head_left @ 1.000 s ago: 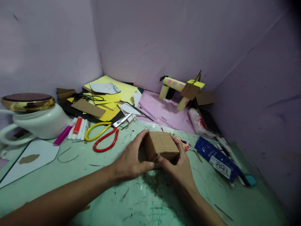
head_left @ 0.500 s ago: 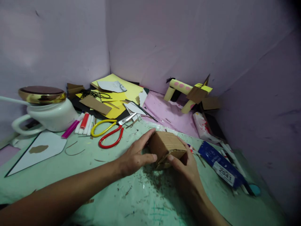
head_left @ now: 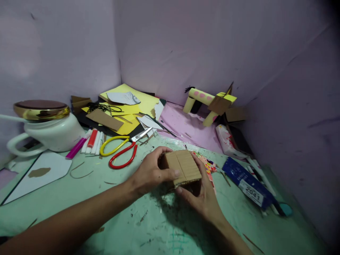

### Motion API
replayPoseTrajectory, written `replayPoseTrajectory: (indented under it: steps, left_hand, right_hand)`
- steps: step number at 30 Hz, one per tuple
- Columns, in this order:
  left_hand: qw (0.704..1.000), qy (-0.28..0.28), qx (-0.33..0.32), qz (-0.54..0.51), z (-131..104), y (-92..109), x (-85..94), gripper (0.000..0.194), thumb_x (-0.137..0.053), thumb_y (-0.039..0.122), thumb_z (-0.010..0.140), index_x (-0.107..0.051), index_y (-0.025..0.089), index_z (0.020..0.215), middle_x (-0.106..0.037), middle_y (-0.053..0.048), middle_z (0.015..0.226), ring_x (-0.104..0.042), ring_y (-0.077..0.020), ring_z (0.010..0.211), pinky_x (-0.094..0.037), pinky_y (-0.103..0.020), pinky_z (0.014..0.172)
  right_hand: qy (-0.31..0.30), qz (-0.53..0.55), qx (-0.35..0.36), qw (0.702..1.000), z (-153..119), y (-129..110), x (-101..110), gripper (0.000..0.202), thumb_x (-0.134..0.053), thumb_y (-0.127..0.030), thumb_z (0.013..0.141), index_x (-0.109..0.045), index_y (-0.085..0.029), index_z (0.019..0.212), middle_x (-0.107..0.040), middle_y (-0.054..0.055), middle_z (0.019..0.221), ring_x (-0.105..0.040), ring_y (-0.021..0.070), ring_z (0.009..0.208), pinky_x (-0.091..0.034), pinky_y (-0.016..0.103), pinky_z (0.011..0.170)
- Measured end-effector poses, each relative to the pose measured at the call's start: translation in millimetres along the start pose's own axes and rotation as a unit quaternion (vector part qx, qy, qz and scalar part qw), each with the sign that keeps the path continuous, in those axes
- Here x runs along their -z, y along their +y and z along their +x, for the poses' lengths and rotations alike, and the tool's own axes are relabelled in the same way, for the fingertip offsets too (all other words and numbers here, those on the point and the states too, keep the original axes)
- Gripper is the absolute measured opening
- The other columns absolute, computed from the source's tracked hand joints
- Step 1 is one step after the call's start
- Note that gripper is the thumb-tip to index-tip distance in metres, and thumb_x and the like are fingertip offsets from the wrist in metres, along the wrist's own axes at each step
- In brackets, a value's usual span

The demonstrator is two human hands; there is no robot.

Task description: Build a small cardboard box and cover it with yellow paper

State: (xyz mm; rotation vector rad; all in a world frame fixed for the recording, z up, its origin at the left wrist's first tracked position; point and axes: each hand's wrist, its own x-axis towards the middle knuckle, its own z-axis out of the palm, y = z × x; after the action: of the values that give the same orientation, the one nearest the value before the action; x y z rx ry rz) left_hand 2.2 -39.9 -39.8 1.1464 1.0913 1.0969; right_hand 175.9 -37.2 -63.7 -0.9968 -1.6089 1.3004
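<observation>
The small brown corrugated cardboard box (head_left: 184, 165) sits between the two hands, over the pale green desk (head_left: 127, 219), near the middle of the view. The left hand (head_left: 152, 171) is curled around its left side, the thumb laid on the top face by the near left corner and the fingers at the far left edge. The right hand (head_left: 203, 189) grips the opposite side, fingers along the right face, thumb tip at the near lower edge. So the box lies to the right of the left hand and to the left of the right hand, touching both.

Just beyond the right hand is a multicoloured patterned piece (head_left: 208, 164), partly hidden. Scissors with one yellow and one red handle (head_left: 123, 156) lie beyond the left hand, apart from it, and a dark blue packet labelled 2041 (head_left: 247, 182) lies to the right of the right hand.
</observation>
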Motion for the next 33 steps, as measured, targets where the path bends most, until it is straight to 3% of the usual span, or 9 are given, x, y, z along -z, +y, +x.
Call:
replayPoseTrajectory:
  steps: [4,8,15,24,33]
  left_hand:
    - [0.994,-0.005,0.006,0.111,2.4,4.6,5.5,0.057,-0.070,0.037,0.057,-0.052,0.016,0.107,-0.061,-0.009,0.098,-0.058,-0.0274,0.089,-0.047,-0.039,0.075]
    - [0.988,-0.021,0.002,0.151,1.9,9.4,6.7,0.057,-0.068,0.038,0.057,-0.054,0.015,0.107,-0.062,-0.008,0.095,-0.057,-0.0253,0.085,-0.046,-0.037,0.073]
    - [0.979,0.025,0.021,0.201,-1.0,8.3,0.2,0.051,-0.067,0.030,0.059,-0.055,0.017,0.107,-0.064,-0.007,0.093,-0.059,-0.0242,0.082,-0.047,-0.036,0.071]
    - [0.978,0.005,-0.002,0.210,-2.1,6.6,1.3,0.054,-0.066,0.037,0.065,-0.052,0.017,0.113,-0.064,-0.008,0.099,-0.059,-0.0248,0.087,-0.049,-0.037,0.075]
    - [0.982,-0.017,0.011,0.189,-0.1,5.2,4.4,0.058,-0.067,0.039,0.065,-0.051,0.017,0.116,-0.065,-0.010,0.100,-0.061,-0.0258,0.088,-0.051,-0.038,0.075]
  right_hand:
    - [-0.046,-0.013,0.014,0.999,1.4,-5.4,-2.9,0.079,-0.070,-0.025,0.069,-0.029,-0.027,0.136,-0.054,0.010,0.129,-0.055,0.0291,0.117,-0.046,0.043,0.098]
    - [-0.055,-0.018,0.028,0.998,1.7,-7.8,-4.2,0.080,-0.069,-0.021,0.067,-0.029,-0.028,0.136,-0.057,0.009,0.125,-0.059,0.0280,0.112,-0.049,0.043,0.094]
    - [-0.054,0.030,0.015,0.998,0.6,-5.7,-6.4,0.084,-0.071,-0.019,0.063,-0.027,-0.028,0.134,-0.055,0.011,0.128,-0.056,0.0314,0.116,-0.047,0.048,0.096]
    - [-0.055,0.089,0.012,0.994,2.9,0.9,-5.8,0.084,-0.076,-0.025,0.064,-0.029,-0.027,0.134,-0.054,0.011,0.129,-0.052,0.0348,0.120,-0.042,0.050,0.101]
    - [-0.081,0.094,-0.010,0.992,4.2,2.2,-0.4,0.088,-0.074,-0.018,0.064,-0.030,-0.029,0.140,-0.050,0.010,0.135,-0.045,0.0357,0.127,-0.039,0.052,0.104]
